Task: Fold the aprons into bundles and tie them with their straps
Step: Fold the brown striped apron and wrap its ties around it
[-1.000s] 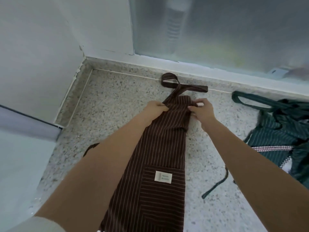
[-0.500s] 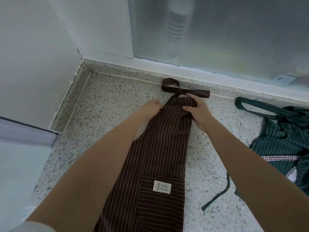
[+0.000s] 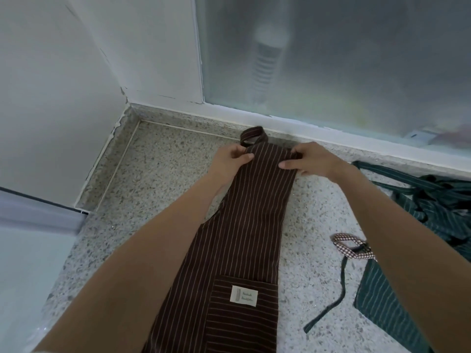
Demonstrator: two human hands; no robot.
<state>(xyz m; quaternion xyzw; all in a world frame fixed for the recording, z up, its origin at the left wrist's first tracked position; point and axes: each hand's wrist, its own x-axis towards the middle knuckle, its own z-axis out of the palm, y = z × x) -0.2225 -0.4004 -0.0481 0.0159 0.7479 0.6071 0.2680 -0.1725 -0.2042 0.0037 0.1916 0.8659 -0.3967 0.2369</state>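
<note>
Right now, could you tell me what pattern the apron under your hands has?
Dark brown with thin pale stripes, on the apron; head view.

A speckled stone tabletop [image 3: 163, 174] spreads beneath the fingers. Just beyond them runs a frosted glass pane [image 3: 331, 59]; a white wall [image 3: 51, 85] stands off to their left.

A speckled stone table [image 3: 163, 174] carries a brown striped apron [image 3: 244, 225] folded into a long strip, a green striped apron [image 3: 387, 296] beside it, and a checked strap [image 3: 353, 248] between them.
</note>
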